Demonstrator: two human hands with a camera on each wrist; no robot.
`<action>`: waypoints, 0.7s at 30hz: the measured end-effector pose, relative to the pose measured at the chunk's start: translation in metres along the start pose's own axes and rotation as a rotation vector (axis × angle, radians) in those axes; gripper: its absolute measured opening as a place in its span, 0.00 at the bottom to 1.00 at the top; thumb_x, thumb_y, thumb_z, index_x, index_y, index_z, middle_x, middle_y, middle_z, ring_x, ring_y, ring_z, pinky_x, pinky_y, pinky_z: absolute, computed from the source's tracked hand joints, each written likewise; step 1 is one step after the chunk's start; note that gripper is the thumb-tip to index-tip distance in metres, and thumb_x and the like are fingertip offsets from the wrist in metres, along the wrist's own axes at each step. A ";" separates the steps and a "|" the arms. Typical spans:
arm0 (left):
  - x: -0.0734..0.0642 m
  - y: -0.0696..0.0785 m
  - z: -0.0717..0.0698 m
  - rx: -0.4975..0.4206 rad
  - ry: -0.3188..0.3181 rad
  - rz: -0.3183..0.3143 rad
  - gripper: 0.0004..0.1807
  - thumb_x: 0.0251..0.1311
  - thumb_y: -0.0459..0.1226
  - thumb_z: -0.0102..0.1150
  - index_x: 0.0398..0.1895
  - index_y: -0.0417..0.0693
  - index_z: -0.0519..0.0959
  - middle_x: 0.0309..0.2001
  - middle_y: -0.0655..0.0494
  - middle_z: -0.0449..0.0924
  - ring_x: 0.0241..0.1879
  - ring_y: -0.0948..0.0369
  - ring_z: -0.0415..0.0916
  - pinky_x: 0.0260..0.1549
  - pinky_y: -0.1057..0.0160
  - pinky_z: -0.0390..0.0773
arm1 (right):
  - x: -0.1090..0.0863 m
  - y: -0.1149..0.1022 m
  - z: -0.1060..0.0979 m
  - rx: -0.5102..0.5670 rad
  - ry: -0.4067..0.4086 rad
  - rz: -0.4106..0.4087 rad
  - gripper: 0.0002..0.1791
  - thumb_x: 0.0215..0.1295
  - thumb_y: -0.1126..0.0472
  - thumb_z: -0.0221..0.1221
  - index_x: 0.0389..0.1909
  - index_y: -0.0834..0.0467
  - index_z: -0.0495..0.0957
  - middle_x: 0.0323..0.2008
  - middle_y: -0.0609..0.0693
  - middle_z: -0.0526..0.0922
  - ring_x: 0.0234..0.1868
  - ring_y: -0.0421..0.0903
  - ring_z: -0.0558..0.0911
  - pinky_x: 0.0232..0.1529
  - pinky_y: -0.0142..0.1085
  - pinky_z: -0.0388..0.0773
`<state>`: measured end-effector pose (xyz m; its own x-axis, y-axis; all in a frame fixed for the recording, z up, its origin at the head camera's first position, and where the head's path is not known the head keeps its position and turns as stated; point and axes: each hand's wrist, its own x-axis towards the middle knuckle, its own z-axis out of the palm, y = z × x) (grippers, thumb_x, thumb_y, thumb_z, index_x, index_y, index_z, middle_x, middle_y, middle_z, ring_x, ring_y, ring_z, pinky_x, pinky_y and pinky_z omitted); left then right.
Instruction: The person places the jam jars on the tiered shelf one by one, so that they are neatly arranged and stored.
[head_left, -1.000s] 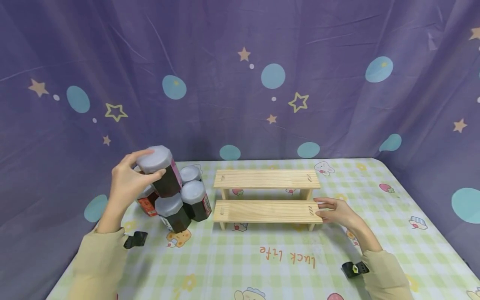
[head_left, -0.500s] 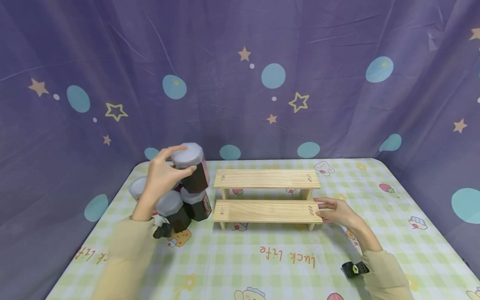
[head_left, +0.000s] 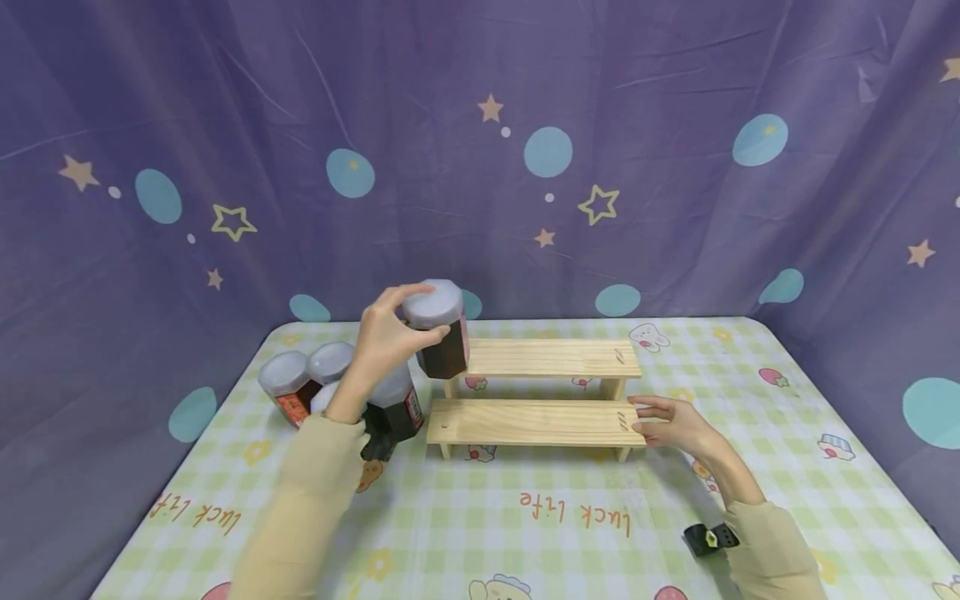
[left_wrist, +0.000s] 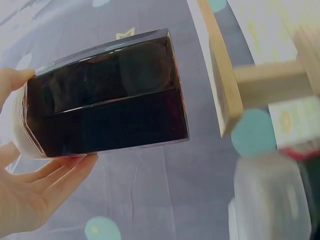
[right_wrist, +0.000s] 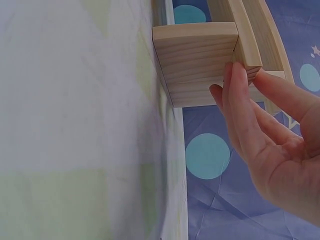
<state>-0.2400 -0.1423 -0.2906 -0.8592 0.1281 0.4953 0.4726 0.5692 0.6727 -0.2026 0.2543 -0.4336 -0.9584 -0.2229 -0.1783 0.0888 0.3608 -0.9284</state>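
My left hand (head_left: 384,335) grips a dark-filled jar (head_left: 444,354) with a whitish lid, fingers and thumb around its lid end. The jar is upright in the air at the left end of the two-step wooden shelf's upper plank (head_left: 551,358); whether they touch cannot be told. In the left wrist view, the jar (left_wrist: 110,95) shows dark flat sides, with a gap between it and the wood. My right hand (head_left: 675,427) pinches the right end of the lower plank (head_left: 532,422); in the right wrist view, thumb and fingers straddle the plank's corner (right_wrist: 250,45).
Several similar jars stand left of the shelf, including one with a red label (head_left: 288,379) and one beside the lower plank (head_left: 397,408), partly hidden by my left arm. A checked cloth (head_left: 480,533) covers the table; a purple curtain (head_left: 420,225) hangs behind.
My left hand has carried the jar rightward from over the other jars to the shelf's upper left end. The right hand and the shelf have stayed where they were.
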 end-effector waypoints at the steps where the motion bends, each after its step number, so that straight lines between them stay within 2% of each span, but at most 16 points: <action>1: 0.002 0.001 0.003 -0.003 -0.004 0.002 0.28 0.39 0.41 0.69 0.49 0.49 0.75 0.46 0.45 0.72 0.37 0.51 0.72 0.30 0.56 0.75 | 0.000 0.000 0.000 0.000 -0.001 -0.001 0.34 0.56 0.57 0.59 0.61 0.66 0.59 0.55 0.71 0.64 0.46 0.54 0.77 0.40 0.40 0.76; 8: 0.011 0.013 0.028 -0.021 -0.020 0.034 0.28 0.39 0.41 0.69 0.49 0.48 0.75 0.45 0.45 0.73 0.40 0.51 0.72 0.34 0.55 0.74 | 0.002 0.002 -0.001 0.003 -0.004 -0.008 0.34 0.57 0.58 0.59 0.61 0.66 0.59 0.55 0.71 0.64 0.46 0.54 0.77 0.40 0.40 0.76; 11: 0.013 0.018 0.039 -0.022 -0.022 0.050 0.27 0.38 0.41 0.69 0.48 0.48 0.76 0.45 0.45 0.74 0.41 0.51 0.72 0.41 0.52 0.70 | 0.001 0.002 -0.001 0.002 0.000 -0.005 0.34 0.56 0.57 0.59 0.61 0.65 0.60 0.55 0.71 0.64 0.46 0.54 0.76 0.40 0.39 0.76; 15: 0.015 0.023 0.054 -0.024 -0.022 0.063 0.27 0.37 0.41 0.70 0.47 0.49 0.76 0.45 0.46 0.74 0.42 0.52 0.71 0.44 0.51 0.66 | 0.001 0.002 0.000 0.006 -0.011 -0.016 0.33 0.57 0.58 0.58 0.61 0.67 0.59 0.55 0.72 0.64 0.45 0.54 0.77 0.39 0.40 0.76; 21: 0.019 0.032 0.073 -0.031 -0.049 0.071 0.27 0.36 0.41 0.71 0.46 0.50 0.76 0.46 0.46 0.73 0.43 0.52 0.71 0.40 0.55 0.72 | 0.001 0.002 -0.001 0.016 -0.016 -0.021 0.33 0.58 0.58 0.57 0.62 0.67 0.58 0.54 0.71 0.65 0.44 0.52 0.78 0.39 0.40 0.76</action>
<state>-0.2559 -0.0623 -0.3000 -0.8318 0.2073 0.5150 0.5376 0.5318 0.6543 -0.2039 0.2556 -0.4358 -0.9557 -0.2447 -0.1636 0.0730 0.3417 -0.9370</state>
